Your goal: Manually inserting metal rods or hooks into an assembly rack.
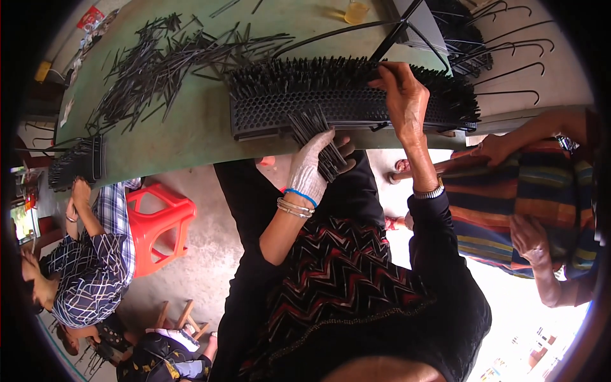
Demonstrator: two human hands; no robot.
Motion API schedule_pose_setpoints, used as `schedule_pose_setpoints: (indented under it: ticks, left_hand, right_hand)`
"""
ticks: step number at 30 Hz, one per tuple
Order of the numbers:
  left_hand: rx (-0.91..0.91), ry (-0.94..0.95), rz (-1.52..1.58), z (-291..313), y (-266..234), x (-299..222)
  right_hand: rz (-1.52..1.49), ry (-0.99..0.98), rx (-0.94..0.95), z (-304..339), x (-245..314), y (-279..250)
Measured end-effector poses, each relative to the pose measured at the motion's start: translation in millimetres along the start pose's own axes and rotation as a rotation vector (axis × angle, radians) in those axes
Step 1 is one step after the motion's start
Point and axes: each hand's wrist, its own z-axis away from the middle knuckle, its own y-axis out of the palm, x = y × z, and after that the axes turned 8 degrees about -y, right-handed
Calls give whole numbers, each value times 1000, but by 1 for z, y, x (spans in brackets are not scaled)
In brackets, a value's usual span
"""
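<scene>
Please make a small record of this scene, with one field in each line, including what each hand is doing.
Left hand: gloved left hand, gripping a bundle of dark sticks
Right hand: bare right hand, fingers drawn together at the standing sticks; whether it holds one, cannot tell
Rack: black perforated rack, many sticks upright along it
Loose material: scattered sticks, left of the rack
Surface: green table
Seat: red stool, lower left
Others: person at left; person in stripes at right
</scene>
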Motion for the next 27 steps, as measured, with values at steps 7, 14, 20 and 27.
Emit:
schedule_pose_setpoints:
  ticks: [7,14,20,27]
  left_hand:
    - [-53,8,3,1,-2,-1]
    - [-49,28,-33,-2,-6,0]
    - [-129,79,-88,5,4,3]
    - [-90,141,-101,16,12,4]
  right_hand:
    - [106,-59,97,-8,-7,-6]
    - [104,-248,257,-15,-22,-5]
    - [359,-461,201,-15,-21,-1]
    - [554,-368,192,-7,-16,-2]
